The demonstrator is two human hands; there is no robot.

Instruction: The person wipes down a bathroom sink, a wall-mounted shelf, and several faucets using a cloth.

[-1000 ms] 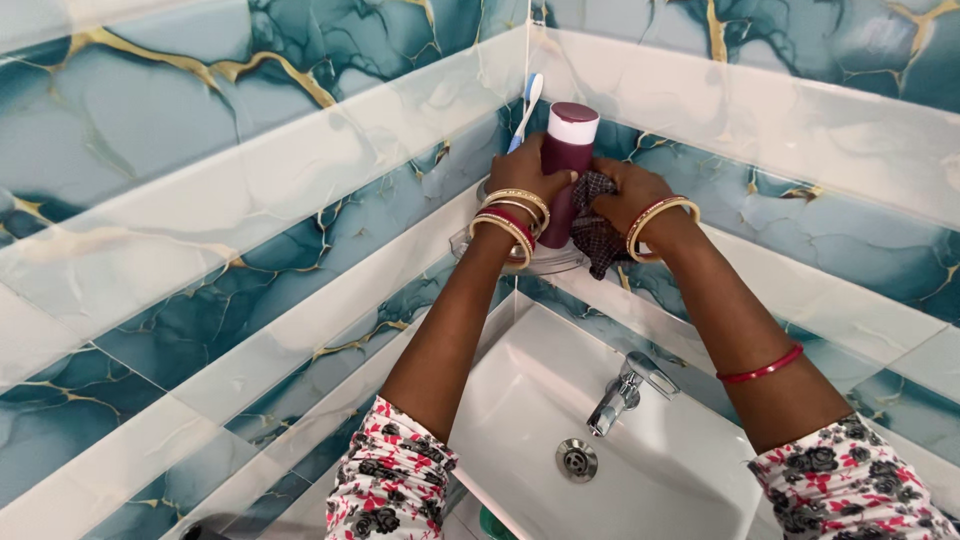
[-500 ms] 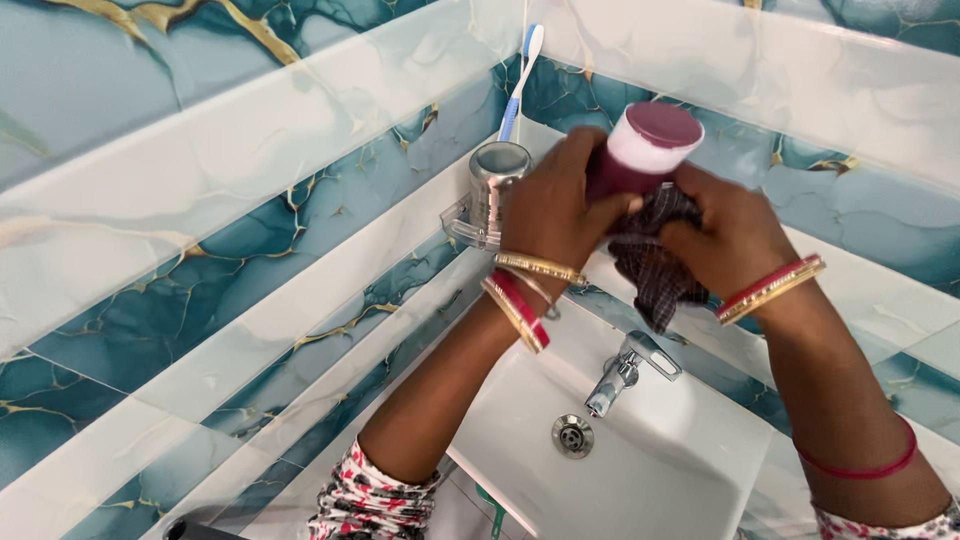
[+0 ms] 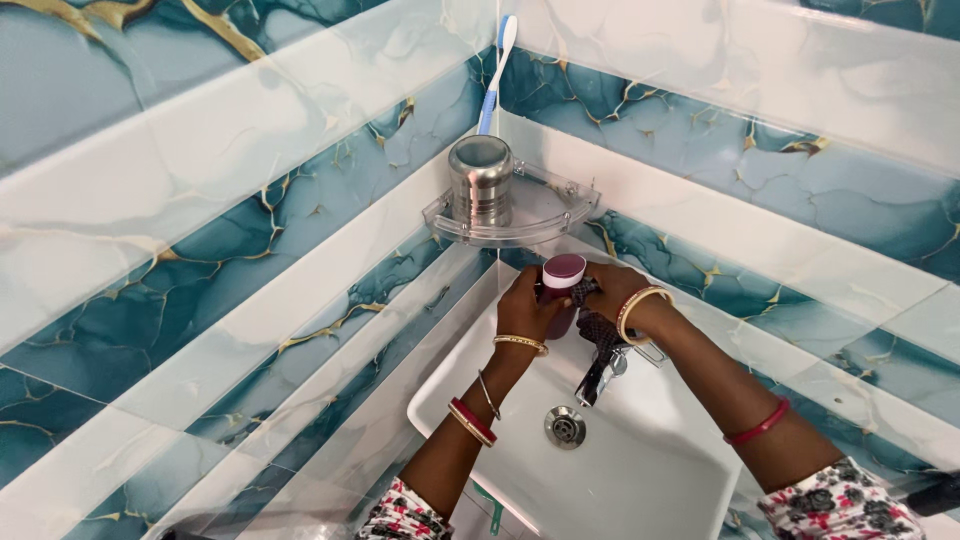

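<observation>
Head view: the left hand [image 3: 525, 305] is closed around a maroon bottle [image 3: 562, 292], fingers wrapped on its side. The bottle stands roughly upright, its long axis vertical, the cap end facing up toward the camera. It is held over the back corner of the white sink [image 3: 640, 480], just behind the tap [image 3: 605, 370]. The right hand [image 3: 612, 290] grips a dark checked cloth [image 3: 592, 325] and presses it against the bottle's right side; part of the cloth hangs down over the tap. Both arms reach forward and inward, meeting at the bottle, wrists bent slightly, bangles on both.

Above the hands, a clear corner shelf [image 3: 560, 215] carries a steel cup [image 3: 480, 180] with a blue-and-white toothbrush [image 3: 495, 70] standing in it. The drain [image 3: 564, 426] lies below the tap in the basin.

Half a second earlier the bottle was up near shelf level and tilted, its cap leaning right; a second ago it stood on the shelf beside the cup. It has since come down to the sink, and the shelf now holds only the cup.
</observation>
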